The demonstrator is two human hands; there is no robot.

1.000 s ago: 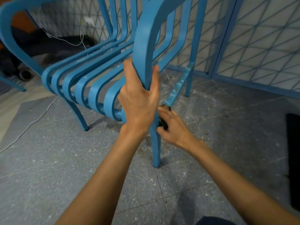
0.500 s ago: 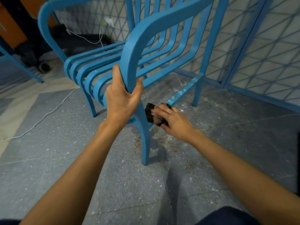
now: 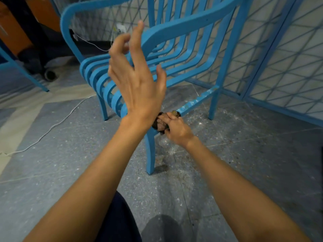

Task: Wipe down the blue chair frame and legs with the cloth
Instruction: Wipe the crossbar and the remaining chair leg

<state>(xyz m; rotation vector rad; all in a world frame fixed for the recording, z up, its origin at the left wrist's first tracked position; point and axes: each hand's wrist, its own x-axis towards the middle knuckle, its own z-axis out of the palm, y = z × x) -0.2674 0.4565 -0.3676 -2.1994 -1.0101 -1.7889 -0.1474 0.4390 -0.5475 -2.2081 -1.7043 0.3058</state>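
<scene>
Downward view over a blue chair (image 3: 233, 42) on a speckled grey floor (image 3: 244, 154), just in front of a blue-framed lattice screen (image 3: 288, 58). Left hand (image 3: 138, 84) raised in front of the near armrest (image 3: 183, 27), back of the hand toward the camera, fingers (image 3: 138, 37) spread and loosely bent, holding nothing. Right hand (image 3: 174, 126) low down beside the top of the near front leg (image 3: 151, 151), its fingers curled round a dark crumpled cloth (image 3: 160, 124) and pressing it against the frame where the lower side rail (image 3: 197, 100) meets that leg. Cloth largely hidden between the right hand and the left wrist, only a dark wad showing. Pale scuffed patches along the side rail, running back to the rear leg (image 3: 214, 105). Curved seat slats (image 3: 97, 75) behind the left hand, sweeping up into the chair back. Pale dust and brownish specks scattered on the floor around the foot of the front leg. Thin white cable (image 3: 52, 126) trailing across the floor at left; another leading up to a white plug (image 3: 121, 28) on the wall behind the chair. Dark wheeled shape at far left, too dim to identify, beside an orange panel (image 3: 12, 32). Dark trouser knee (image 3: 118, 220) at the bottom edge, between the two bare forearms
</scene>
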